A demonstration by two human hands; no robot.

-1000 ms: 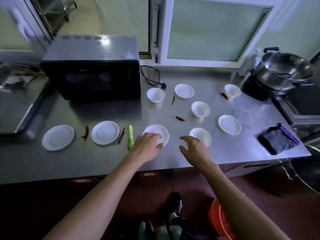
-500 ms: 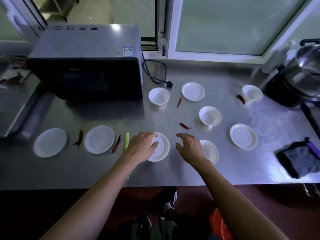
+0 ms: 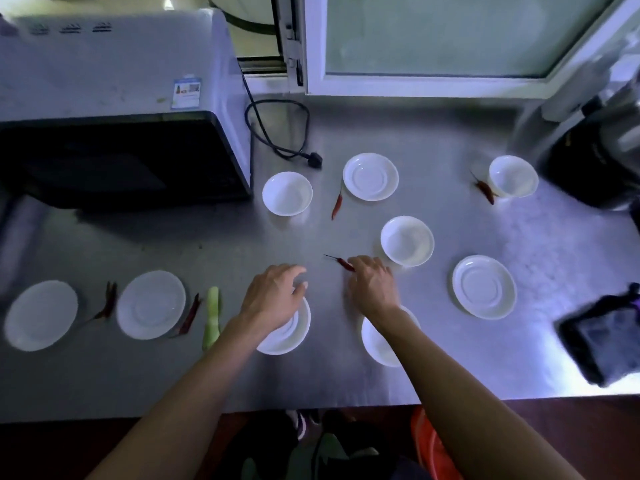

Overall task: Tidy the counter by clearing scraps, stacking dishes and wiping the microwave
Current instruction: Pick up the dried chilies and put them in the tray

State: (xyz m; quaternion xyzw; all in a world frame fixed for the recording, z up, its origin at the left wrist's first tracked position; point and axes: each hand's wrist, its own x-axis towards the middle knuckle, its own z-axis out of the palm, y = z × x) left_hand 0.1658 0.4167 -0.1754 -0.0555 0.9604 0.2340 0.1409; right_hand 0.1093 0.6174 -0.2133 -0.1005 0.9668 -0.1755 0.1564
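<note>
My right hand (image 3: pixel 372 285) reaches forward over the steel counter (image 3: pixel 450 358); its curled fingertips pinch the right end of a small red chili (image 3: pixel 339 260) that lies on the counter. My left hand (image 3: pixel 273 296) hovers with loosely curled fingers over the far-left edge of a white saucer (image 3: pixel 294 336) and holds nothing. My right forearm covers part of another white dish (image 3: pixel 375 344). The black-fronted microwave (image 3: pixel 121 150) stands at the back left.
More white saucers (image 3: pixel 150 304) (image 3: pixel 484 286) (image 3: pixel 370 176) and bowls (image 3: pixel 287 193) (image 3: pixel 407 240) (image 3: pixel 513 176) are spread around. Other red chilies (image 3: pixel 337 204) (image 3: pixel 485 190) (image 3: pixel 188 318) and a green vegetable scrap (image 3: pixel 212 317) lie between them. A dark cloth (image 3: pixel 602 341) sits right, a plug (image 3: pixel 313 156) behind.
My right hand moved forward from the near dish to the red chili and closed its fingertips on it. My left hand shifted slightly forward over the saucer. The camera leaned closer.
</note>
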